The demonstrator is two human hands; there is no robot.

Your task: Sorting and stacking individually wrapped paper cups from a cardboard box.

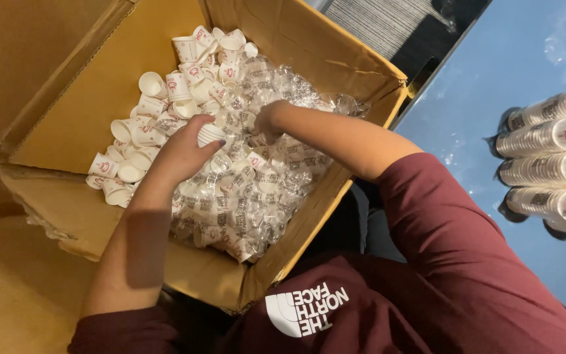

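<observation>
Head view looked down into a large cardboard box [73, 124] with its flaps folded open, resting on a brownish surface whose material could not be told. Beyond the box's right edge lay a smooth blue tabletop [492, 98], glossy and faintly smeared, and past the box's far corner a strip of grey striped floor [388, 23] showed.

One box was in view, with two hands inside it. Small white paper cups [158, 111] with red print lay loose and tumbled toward the box's far left corner, too many to count. Clear crinkled plastic wrap [257, 196], full of more such cups, filled the box's middle and near right corner. On the tabletop, near its right edge, four long sleeves of stacked cups [548, 137] lay on their sides, shiny in their wrapping.

Left hand [188, 147] was curled, its fingers pinching one white cup [209, 134] near the middle of the box. Right hand [266, 121] was pushed down among the wrapped cups just beside it, fingers buried, so whether it gripped anything could not be told. Both arms wore dark red sleeves [453, 249] pushed up.
</observation>
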